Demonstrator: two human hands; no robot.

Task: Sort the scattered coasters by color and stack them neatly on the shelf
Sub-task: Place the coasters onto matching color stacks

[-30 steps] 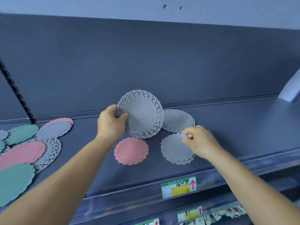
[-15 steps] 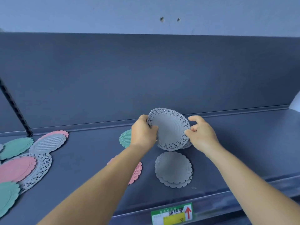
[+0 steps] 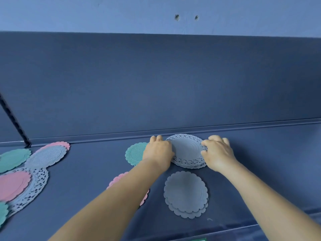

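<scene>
While the grey lace coaster stack (image 3: pixel 188 153) is lying at the shelf's (image 3: pixel 260 162) 12 o'clock, it is being gripped at both sides. Curled fingers of the left hand (image 3: pixel 159 152) and right hand (image 3: pixel 217 153) are being clamped on its edges, a plain grey stack (image 3: pixel 186 194) lying at 6 o'clock.

Both forearms reaching forward, left hand (image 3: pixel 159 151) and right hand (image 3: pixel 218 153) palms down (fingers curled)

The light was soft and even, with a blue tint all over. Shadows were faint. No glare showed. The coasters at the left edge (image 3: pixel 15 185) looked smeared and stretched. The back rail of the shelf (image 3: pixel 260 125) bent slightly.
</scene>
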